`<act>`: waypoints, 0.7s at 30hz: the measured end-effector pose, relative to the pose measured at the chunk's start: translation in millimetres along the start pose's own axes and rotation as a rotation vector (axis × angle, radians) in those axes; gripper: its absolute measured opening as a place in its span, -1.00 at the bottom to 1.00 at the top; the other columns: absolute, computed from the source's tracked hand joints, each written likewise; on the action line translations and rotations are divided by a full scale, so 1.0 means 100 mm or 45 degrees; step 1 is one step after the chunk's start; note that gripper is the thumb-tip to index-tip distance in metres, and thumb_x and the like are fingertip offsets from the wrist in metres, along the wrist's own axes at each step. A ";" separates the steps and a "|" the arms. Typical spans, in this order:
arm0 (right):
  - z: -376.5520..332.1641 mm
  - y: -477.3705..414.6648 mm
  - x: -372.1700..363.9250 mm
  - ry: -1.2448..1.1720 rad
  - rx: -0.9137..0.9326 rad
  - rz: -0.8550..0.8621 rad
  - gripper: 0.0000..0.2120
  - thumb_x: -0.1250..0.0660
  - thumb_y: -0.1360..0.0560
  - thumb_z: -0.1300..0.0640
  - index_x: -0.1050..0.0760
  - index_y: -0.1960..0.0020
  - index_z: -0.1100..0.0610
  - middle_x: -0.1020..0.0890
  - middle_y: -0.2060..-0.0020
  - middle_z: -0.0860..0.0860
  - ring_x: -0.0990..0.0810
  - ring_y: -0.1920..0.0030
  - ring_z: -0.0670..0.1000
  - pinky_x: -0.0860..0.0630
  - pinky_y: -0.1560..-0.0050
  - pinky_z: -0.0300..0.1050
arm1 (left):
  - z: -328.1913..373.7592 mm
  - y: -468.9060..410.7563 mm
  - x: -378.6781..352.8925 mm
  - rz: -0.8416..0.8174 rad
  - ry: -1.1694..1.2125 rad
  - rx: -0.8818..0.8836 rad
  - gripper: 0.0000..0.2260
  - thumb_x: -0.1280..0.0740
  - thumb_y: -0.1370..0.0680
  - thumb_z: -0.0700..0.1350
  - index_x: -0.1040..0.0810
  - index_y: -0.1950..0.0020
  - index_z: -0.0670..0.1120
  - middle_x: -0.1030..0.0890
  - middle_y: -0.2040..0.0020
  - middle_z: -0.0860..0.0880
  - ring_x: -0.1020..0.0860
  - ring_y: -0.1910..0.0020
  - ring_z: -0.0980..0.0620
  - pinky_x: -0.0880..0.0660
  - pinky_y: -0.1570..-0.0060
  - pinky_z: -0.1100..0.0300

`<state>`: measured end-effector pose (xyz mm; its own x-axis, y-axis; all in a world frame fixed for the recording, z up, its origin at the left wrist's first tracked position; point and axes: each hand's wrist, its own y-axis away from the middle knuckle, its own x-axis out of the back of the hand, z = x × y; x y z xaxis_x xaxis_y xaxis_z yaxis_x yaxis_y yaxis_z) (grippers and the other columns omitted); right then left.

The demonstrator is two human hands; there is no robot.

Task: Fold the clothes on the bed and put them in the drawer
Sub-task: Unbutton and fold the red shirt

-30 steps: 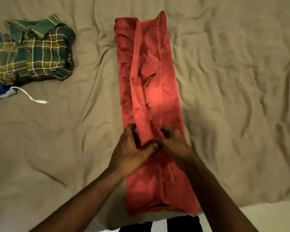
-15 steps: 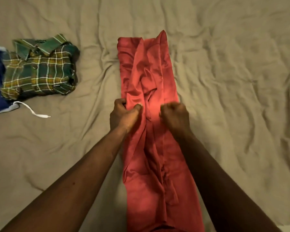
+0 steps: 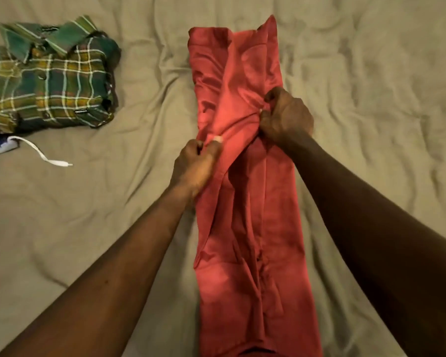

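Fabric of the red garment [image 3: 255, 228] lies as a long narrow strip in the middle of the bed [image 3: 113, 228]. Its long axis runs from the person's body straight away, leaning slightly left at the far end. Half a second ago both fists sat side by side at mid-strip; now they have spread to opposite edges. The left hand [image 3: 196, 166] pinches the left edge, and the right hand [image 3: 286, 117] clenches the right edge a little farther up. That looks like a grip for the crosswise fold. A folded plaid shirt [image 3: 52, 81] lies well to the left.
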<state>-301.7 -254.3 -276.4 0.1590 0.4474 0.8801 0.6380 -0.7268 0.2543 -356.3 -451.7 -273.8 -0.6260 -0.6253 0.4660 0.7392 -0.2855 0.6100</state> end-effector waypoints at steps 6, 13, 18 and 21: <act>0.02 0.66 -0.05 -0.282 -0.234 -0.020 -0.63 -0.24 -0.60 -0.18 -0.57 -0.07 0.13 -0.68 -0.02 0.19 -0.63 -0.11 0.24 -0.47 0.00 0.01 | -0.22 0.62 -0.11 0.346 -0.729 -0.500 -0.16 -0.46 -0.43 0.23 -0.16 -0.59 0.01 -0.32 -0.42 -0.13 -0.41 -0.32 -0.23 -0.49 -0.18 -0.13; 0.00 1.80 -0.50 -0.552 -0.300 -0.527 -0.51 -0.31 -0.46 -0.40 -0.60 0.01 0.03 -0.72 0.12 0.02 -0.69 0.01 0.10 -0.55 0.06 -0.03 | -0.46 0.57 0.01 0.389 -0.604 -0.437 -0.89 -0.37 -0.56 -0.06 -0.63 -0.03 -0.04 -0.66 0.04 -0.12 -0.62 0.01 -0.21 -0.47 0.03 0.03; 0.04 2.11 -0.61 -0.891 -0.354 -0.486 -0.87 -0.47 -0.49 0.06 -0.60 0.12 0.12 -0.67 0.28 0.00 -0.56 0.30 0.04 -0.48 0.26 -0.06 | -0.40 0.54 0.12 0.325 0.151 -0.176 -0.85 -0.32 -0.58 0.01 -0.60 0.15 0.02 -0.60 0.31 0.05 -0.54 0.28 -0.03 -0.43 0.16 0.09; 0.14 2.16 -0.50 -1.062 -0.401 -0.710 -0.90 -0.50 -0.51 0.19 -0.57 0.11 0.09 -0.58 0.40 -0.12 -0.46 0.39 -0.15 -0.37 0.39 -0.26 | -0.22 0.61 0.13 0.127 0.838 0.106 -0.83 -0.26 -0.66 -0.17 -0.64 0.02 -0.08 -0.66 0.11 -0.11 -0.57 0.13 -0.05 -0.55 0.02 0.06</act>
<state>-161.2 -426.0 -270.8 0.4476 0.8905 0.0816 0.5749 -0.3565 0.7365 -314.1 -493.5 -244.3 -0.2543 -0.9658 0.0502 0.7476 -0.1634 0.6438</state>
